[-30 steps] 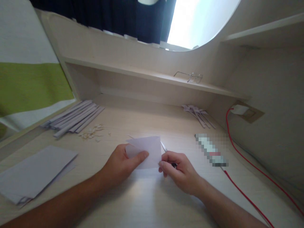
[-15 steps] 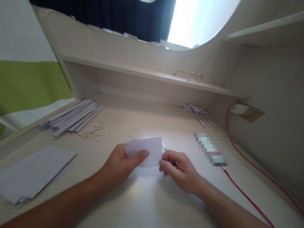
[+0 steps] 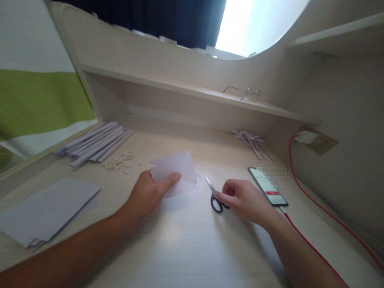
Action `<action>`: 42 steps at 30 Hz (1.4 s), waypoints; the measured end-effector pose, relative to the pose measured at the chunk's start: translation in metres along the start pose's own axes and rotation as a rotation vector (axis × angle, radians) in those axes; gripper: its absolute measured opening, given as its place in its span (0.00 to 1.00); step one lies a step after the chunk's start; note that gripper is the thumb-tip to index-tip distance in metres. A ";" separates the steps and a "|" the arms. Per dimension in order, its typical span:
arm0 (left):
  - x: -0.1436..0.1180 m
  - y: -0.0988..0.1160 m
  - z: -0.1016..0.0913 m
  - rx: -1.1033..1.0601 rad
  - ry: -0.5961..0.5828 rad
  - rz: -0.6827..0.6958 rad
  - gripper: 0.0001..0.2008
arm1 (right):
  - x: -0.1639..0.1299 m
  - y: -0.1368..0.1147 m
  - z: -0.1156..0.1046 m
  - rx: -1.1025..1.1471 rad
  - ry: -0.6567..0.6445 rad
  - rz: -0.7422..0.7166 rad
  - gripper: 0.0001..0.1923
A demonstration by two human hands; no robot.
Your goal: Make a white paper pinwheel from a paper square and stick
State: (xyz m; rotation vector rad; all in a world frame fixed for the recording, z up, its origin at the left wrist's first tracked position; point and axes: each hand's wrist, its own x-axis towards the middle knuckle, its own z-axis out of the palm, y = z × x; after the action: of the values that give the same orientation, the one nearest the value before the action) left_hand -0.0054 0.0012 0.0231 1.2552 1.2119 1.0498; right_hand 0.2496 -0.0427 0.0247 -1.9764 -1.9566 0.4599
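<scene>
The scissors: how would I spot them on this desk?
On the pale wooden desk, look just left of the right hand. The scissors lie there, fingers at their handles. They alone have dark loop handles and metal blades; everything near is paper.

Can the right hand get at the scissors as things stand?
Probably yes. The right hand already rests at the dark handles of the scissors, which lie flat on the desk. The folded paper stays in the left hand, off to the side.
</scene>
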 end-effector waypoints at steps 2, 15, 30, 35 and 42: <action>0.000 0.000 0.000 0.007 -0.008 0.008 0.16 | 0.001 0.002 0.001 -0.097 -0.044 0.053 0.10; -0.001 0.000 -0.001 -0.007 -0.032 0.006 0.15 | 0.000 0.000 0.003 -0.126 -0.084 0.128 0.04; -0.001 0.003 -0.001 0.011 0.050 0.014 0.15 | 0.016 0.014 0.011 0.561 -0.134 0.150 0.04; 0.002 0.003 -0.005 -0.009 0.050 0.058 0.15 | 0.018 0.007 0.023 0.826 -0.151 0.149 0.19; 0.014 -0.004 -0.014 -0.031 0.140 0.146 0.15 | 0.014 -0.002 0.037 1.164 -0.244 0.152 0.22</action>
State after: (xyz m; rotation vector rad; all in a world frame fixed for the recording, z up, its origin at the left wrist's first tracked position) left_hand -0.0184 0.0165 0.0191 1.2785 1.2188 1.2764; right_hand 0.2315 -0.0286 -0.0072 -1.2868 -1.1182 1.5011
